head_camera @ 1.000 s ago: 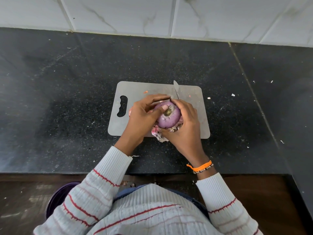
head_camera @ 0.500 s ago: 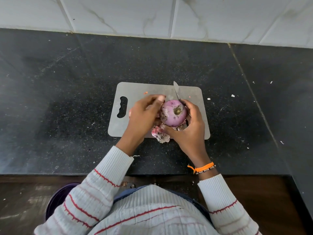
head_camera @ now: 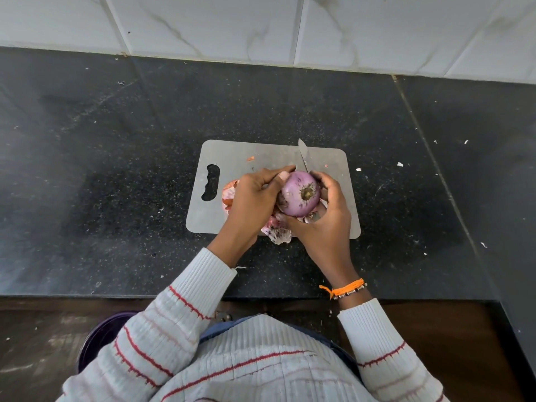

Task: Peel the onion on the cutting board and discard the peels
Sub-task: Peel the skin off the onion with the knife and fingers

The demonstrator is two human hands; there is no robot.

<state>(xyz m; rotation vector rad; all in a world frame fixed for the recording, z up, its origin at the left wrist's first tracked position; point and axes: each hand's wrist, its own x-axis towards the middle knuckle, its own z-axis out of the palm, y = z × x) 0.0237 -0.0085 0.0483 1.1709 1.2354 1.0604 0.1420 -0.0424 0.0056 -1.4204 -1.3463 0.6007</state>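
Observation:
A purple onion (head_camera: 300,194) with its root end facing me is held just above the grey cutting board (head_camera: 261,153). My right hand (head_camera: 324,219) cups it from the right and below, fingers curled round it. My left hand (head_camera: 255,198) touches its left side, thumb and fingertips pinching at the skin near the top. Loose peels (head_camera: 277,232) lie under the hands at the board's near edge, and an orange-brown peel (head_camera: 229,194) shows left of my left hand. A knife blade (head_camera: 303,155) lies on the board behind the onion, handle hidden.
The board sits on a black speckled countertop (head_camera: 116,169) with small scraps scattered to the right. White tiles (head_camera: 261,30) back the counter. A dark purple bin (head_camera: 98,340) stands on the floor at lower left, below the counter edge.
The onion has been turned and shifted a little right, root end now more toward me. My left fingers have moved from over its top to its left side.

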